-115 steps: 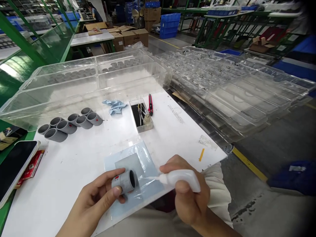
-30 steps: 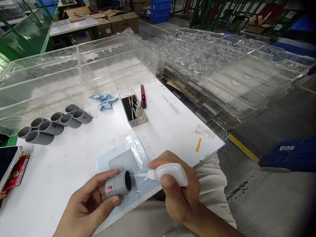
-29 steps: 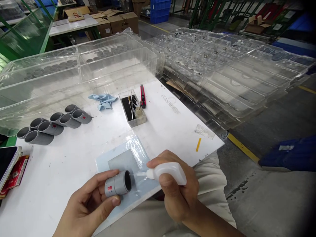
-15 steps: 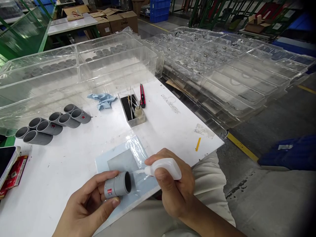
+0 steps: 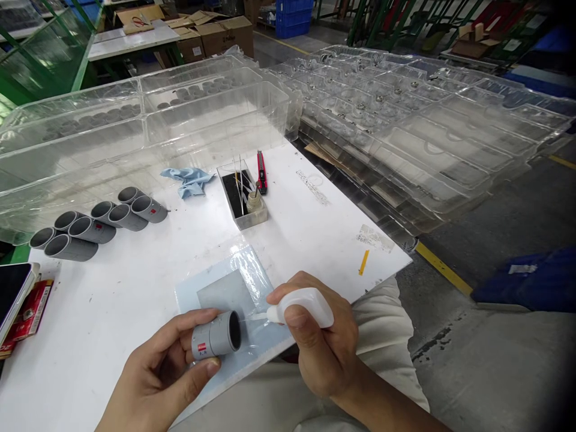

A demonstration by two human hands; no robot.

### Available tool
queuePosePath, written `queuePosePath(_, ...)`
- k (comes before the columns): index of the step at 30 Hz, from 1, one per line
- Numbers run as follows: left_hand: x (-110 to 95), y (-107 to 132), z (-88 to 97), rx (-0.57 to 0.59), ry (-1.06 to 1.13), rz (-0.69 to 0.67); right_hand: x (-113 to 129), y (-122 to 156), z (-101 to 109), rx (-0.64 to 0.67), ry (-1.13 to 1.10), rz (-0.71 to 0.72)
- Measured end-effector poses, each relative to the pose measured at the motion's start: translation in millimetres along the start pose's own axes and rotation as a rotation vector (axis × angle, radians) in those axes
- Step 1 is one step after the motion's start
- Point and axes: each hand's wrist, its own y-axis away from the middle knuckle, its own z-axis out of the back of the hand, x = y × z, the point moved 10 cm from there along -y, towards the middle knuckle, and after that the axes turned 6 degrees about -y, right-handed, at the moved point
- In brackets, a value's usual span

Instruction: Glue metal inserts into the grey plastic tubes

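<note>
Head view: bottle (image 5: 310, 306) in right hand (image 5: 324, 348), jar (image 5: 254, 202) in box (image 5: 252, 222).

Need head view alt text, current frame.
A person's left-hand grip holds a gray tube, its open end facing the thin nozzle of a white squeeze bottle in the right-hand grip. Eight more gray tubes are grouped at left on the white table, with a blue cloth and red utility knife to their right.

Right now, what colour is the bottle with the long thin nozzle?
The bottle is white, seen best in the head view.
</note>
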Motion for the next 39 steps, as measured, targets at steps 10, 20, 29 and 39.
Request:
queuePosePath(10, -2.9, 1.0, 0.8, -0.036, 0.068, -0.045, -5.5, 1.0, -0.6, 0.021, -0.096, -0.054)
queuePosePath(20, -7.6, -2.4, 10.7, -0.036, 0.023, -0.172, -15.0, 9.2, 11.3, -0.068, -0.158, -0.120)
queuePosePath(29, -7.9, -1.2, 5.7, -0.006, 0.006, -0.130, 5.2, 5.8, -0.6, -0.020, -0.055, 0.051)
queuePosePath(39, -7.5, -1.3, 4.4, 0.021, 0.008, -0.159, -2.1, 4.8, 1.4, -0.038, -0.023, -0.006)
